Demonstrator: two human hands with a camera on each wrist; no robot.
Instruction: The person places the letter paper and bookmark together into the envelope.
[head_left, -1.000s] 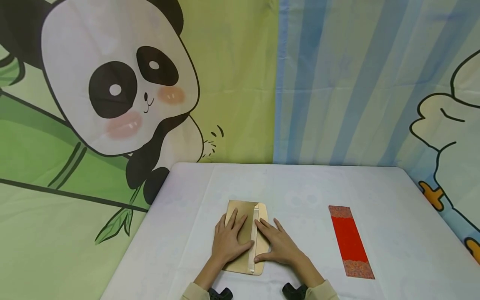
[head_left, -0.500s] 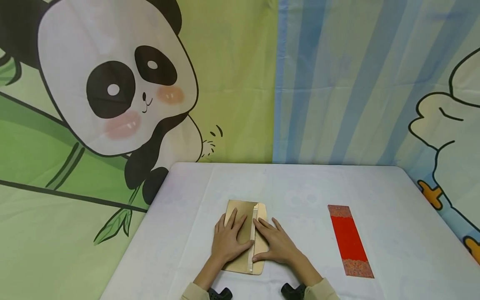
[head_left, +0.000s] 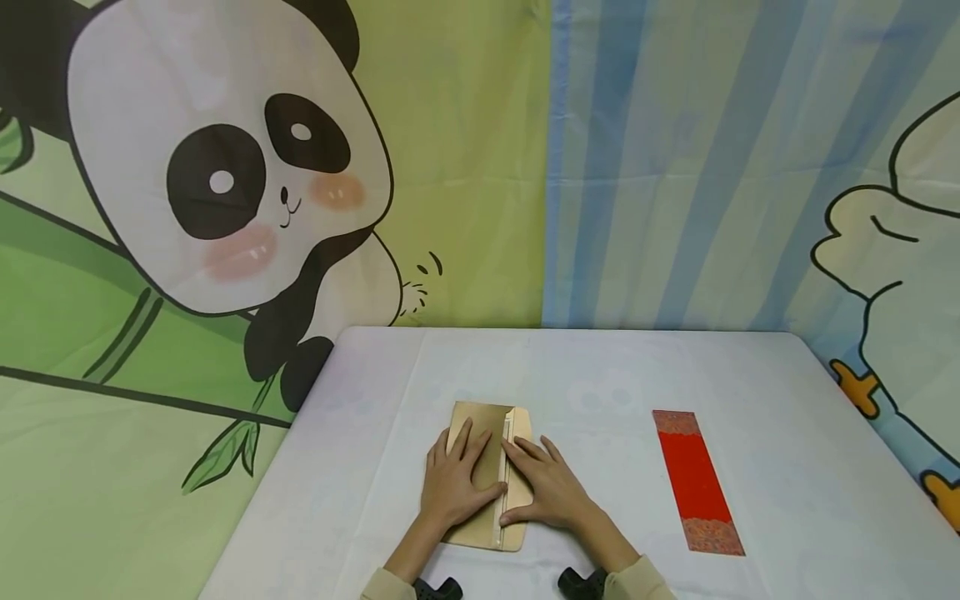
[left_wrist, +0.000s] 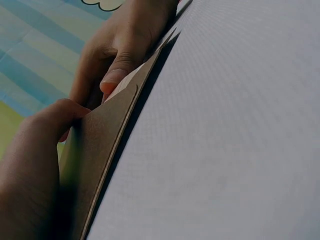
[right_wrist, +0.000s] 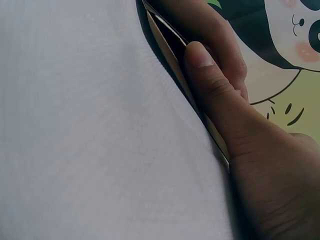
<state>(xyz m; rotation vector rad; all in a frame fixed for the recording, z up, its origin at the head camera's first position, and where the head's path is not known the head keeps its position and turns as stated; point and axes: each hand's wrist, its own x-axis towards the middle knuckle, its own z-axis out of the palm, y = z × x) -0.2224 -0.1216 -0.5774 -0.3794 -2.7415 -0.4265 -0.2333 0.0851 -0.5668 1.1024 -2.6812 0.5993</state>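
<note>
A tan kraft-paper envelope point(head_left: 487, 417) lies on the table below both hands in the head view. Along its right side runs a paler flap point(head_left: 517, 492) with a narrow whitish strip point(head_left: 503, 479) beside the fold line. My left hand point(head_left: 453, 487) rests spread over the brown body, its thumb reaching to the strip. On the flap my right hand point(head_left: 551, 487) presses with its index fingertip higher up and its thumb lower down. The left wrist view shows the envelope's brown edge point(left_wrist: 107, 145) slightly raised over its shadow. A gap shows between paper layers by the right thumb point(right_wrist: 197, 57).
To the right lies a red paper strip point(head_left: 693, 479) with patterned ends. A white cloth covers the table point(head_left: 592, 375). Behind stand a panda-printed curtain point(head_left: 465, 167) and a blue striped one point(head_left: 675, 167). Black wrist devices point(head_left: 581, 583) sit under the sleeves.
My right hand has slid slightly left along the flap, its thumb and index tips now at the strip. My left hand stays on the envelope. The whole head view has shifted a little.
</note>
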